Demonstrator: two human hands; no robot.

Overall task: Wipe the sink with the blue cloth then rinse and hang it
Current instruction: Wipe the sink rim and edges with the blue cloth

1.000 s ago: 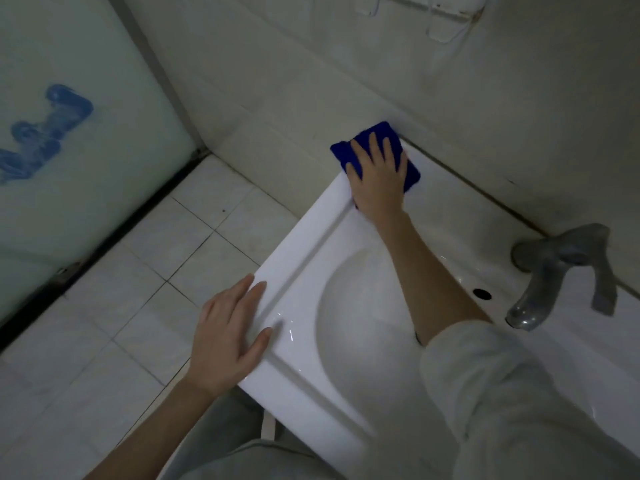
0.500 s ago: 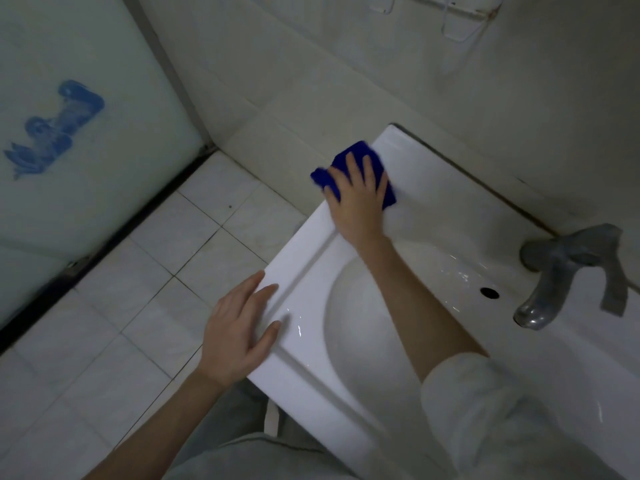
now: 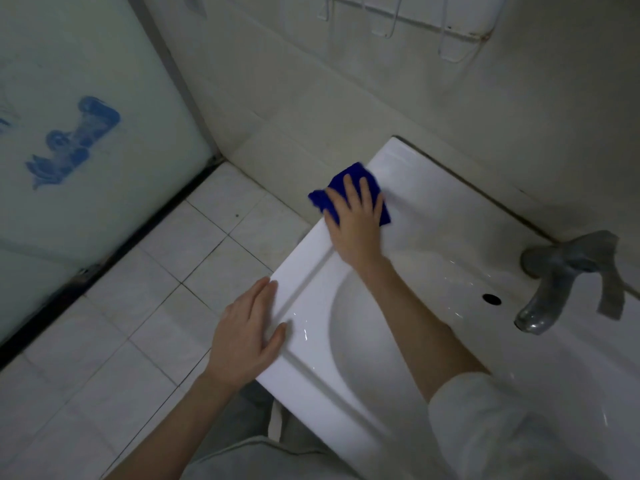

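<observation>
Blue cloth (image 3: pixel 348 172) lies flat under the right hand (image 3: pixel 356 223), on the far-left part of the sink (image 3: pixel 450 216) rim, w/ one corner poking out past the left edge. Fingers of that hand are straight and spread, palm down, pressing the cloth onto the white surface, not curled round it. Forearm runs back over the basin to a pale rolled sleeve (image 3: pixel 502 427) at near right.

Left hand (image 3: pixel 244 341) rests flat on the near-left rim, fingers straight and together, thumb out to the side; holds nothing. The 2 hands are well apart, both on the left side of the sink.

Water drops shine on the rim just right of the left hand and on the far slope of the basin. Overflow hole (image 3: pixel 491 298) sits at the basin's right, grey faucet (image 3: pixel 561 275) just beyond it, spout pointing down toward the basin.

Farther out: white floor tiles (image 3: pixel 156 289) at left, frosted glass panel (image 3: pixel 104 202) w/ a blue mark (image 3: pixel 74 140) at far left, tiled wall behind the sink, wire rack (image 3: pixel 415 19) high up on it.
</observation>
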